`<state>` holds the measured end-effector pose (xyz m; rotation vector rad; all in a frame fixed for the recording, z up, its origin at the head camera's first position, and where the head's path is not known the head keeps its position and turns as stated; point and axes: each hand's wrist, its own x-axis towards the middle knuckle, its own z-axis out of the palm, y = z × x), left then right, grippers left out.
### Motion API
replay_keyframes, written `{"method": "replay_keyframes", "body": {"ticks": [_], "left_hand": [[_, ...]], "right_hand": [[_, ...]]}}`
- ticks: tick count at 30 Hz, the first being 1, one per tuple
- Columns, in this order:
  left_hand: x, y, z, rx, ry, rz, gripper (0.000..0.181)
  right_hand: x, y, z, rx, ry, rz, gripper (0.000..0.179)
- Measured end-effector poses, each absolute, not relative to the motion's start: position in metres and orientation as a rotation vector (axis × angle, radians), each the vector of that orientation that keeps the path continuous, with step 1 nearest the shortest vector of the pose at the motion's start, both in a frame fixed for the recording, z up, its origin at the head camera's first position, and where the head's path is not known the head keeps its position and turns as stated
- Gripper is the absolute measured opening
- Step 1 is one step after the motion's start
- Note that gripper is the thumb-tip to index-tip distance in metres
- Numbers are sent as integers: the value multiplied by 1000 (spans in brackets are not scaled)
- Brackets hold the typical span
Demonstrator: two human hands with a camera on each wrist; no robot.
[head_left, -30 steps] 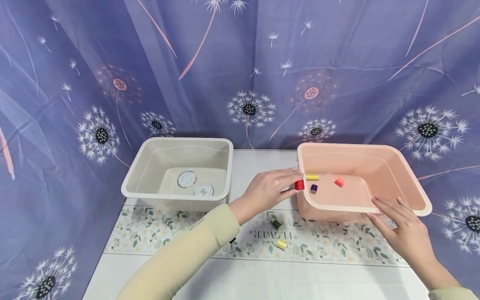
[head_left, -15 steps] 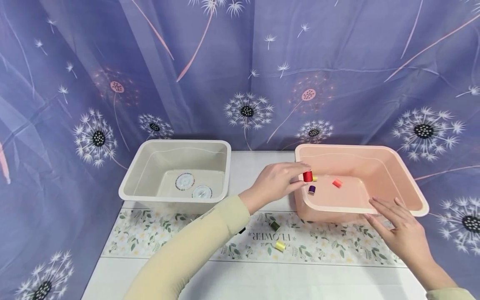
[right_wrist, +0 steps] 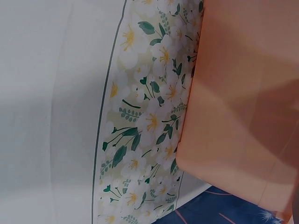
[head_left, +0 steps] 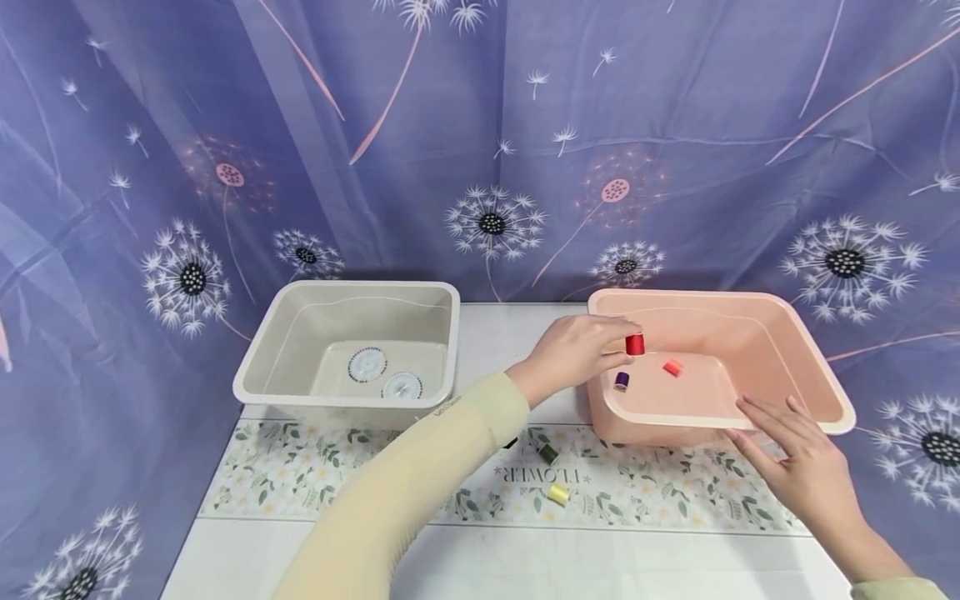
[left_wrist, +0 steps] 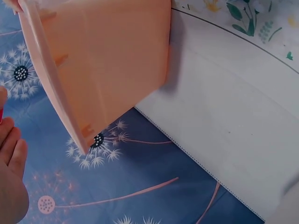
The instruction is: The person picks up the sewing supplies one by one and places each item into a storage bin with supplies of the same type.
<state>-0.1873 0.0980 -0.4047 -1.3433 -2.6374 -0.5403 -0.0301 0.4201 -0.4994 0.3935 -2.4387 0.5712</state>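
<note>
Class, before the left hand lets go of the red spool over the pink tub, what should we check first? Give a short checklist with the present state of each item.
1. The left hand pinches the red spool firmly: ok.
2. The spool is past the near-left rim, above the inside of the pink tub: ok.
3. The right hand steadies the tub at its front rim: fingers lie at the rim; actual contact cannot tell.
4. The landing spot is free: the purple spool and orange spool lie close by, so cannot tell.
5. Spools left on the table: the green spool and yellow spool remain, so not ok.
</note>
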Motion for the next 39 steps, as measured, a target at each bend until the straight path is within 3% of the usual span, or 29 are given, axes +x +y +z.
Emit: {"method": "replay_keyframes", "body": {"ticks": [9, 18, 29, 39], "left_hand": [[-203, 119, -415, -1385, -2679, -494, 15], [-216, 137, -423, -1414, -2723, -394, 23], [-221, 148, -426, -1410, -2718, -371, 20], [-222, 150, -425, -1280, -2826, -264, 54]], "right_hand": [[-31, 420, -500, 396, -2426, 569, 78], [-33, 421, -501, 398, -2411, 558, 75], [-34, 419, -499, 397, -2414, 554, 75], [-33, 419, -499, 391, -2417, 553, 75]]}}
